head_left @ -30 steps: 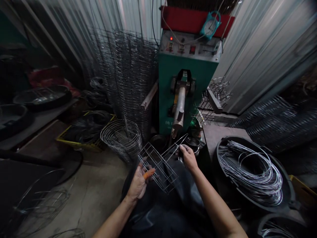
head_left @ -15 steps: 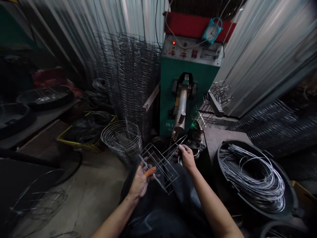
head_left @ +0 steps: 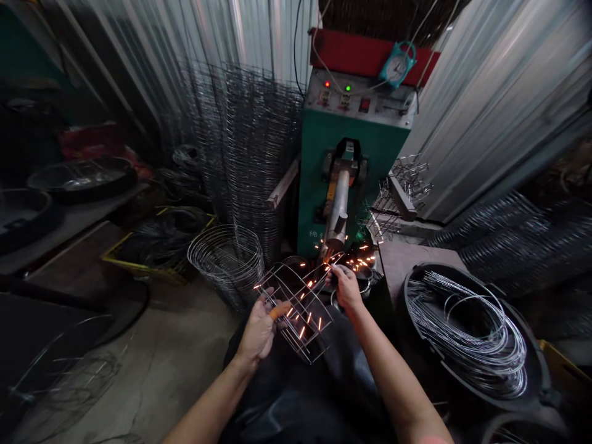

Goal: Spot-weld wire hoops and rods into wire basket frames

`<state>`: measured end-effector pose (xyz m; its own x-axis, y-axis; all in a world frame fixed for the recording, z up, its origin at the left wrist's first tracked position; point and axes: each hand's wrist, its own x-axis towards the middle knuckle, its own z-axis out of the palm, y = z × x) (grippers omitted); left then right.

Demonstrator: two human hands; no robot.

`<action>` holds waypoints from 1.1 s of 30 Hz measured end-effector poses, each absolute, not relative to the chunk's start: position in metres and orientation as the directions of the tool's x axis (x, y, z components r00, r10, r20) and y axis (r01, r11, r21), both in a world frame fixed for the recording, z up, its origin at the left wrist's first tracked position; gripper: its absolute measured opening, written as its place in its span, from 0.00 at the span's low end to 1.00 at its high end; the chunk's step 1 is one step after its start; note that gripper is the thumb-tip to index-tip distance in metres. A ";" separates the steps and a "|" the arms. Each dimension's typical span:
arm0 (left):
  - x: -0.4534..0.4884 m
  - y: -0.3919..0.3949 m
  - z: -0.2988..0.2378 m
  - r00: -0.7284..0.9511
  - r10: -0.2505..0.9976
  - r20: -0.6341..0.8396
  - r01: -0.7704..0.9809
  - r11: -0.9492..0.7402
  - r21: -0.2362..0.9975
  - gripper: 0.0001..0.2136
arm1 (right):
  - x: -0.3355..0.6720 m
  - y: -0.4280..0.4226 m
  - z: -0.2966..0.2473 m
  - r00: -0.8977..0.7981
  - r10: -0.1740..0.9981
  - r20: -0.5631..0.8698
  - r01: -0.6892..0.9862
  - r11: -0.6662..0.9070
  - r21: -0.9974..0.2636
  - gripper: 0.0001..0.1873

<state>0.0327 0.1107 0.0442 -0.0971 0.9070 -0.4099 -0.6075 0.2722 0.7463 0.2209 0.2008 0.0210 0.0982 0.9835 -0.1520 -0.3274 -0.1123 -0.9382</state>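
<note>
Both my hands hold a flat welded wire frame [head_left: 303,314] up against the lower electrode tip [head_left: 329,259] of a green spot welding machine [head_left: 351,132]. Orange sparks spray from that tip across the wires. My left hand [head_left: 260,330] grips the frame's near left side, with an orange finger guard [head_left: 279,310] on one finger. My right hand [head_left: 346,290] pinches the far end of the wires, right beside the sparks. The thick metal electrode arm [head_left: 337,200] slants down above the frame.
A black tub of coiled wire [head_left: 465,333] sits to my right. A round wire basket [head_left: 225,262] stands left of the frame, before tall rolled wire mesh [head_left: 243,142]. A pile of wire racks [head_left: 398,197] lies right of the machine. Corrugated metal sheets [head_left: 499,105] form the wall.
Sparks now burst from the electrode tip, and a green lamp has lit on the machine's panel. The wire frame has risen against the tip, with both hands still on it.
</note>
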 end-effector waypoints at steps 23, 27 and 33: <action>0.030 0.112 0.045 -0.109 0.915 -0.388 -0.563 0.265 0.783 0.28 | 0.286 0.244 0.055 -0.441 0.839 0.317 0.682 0.544 -0.490 0.08; 0.028 0.115 0.051 -0.121 0.922 -0.367 -0.552 0.245 0.797 0.28 | 0.284 0.244 0.055 -0.422 0.847 0.322 0.682 0.531 -0.503 0.07; 0.019 0.127 0.057 -0.125 0.923 -0.364 -0.553 0.240 0.798 0.28 | 0.275 0.252 0.058 -0.387 0.870 0.304 0.713 0.492 -0.500 0.07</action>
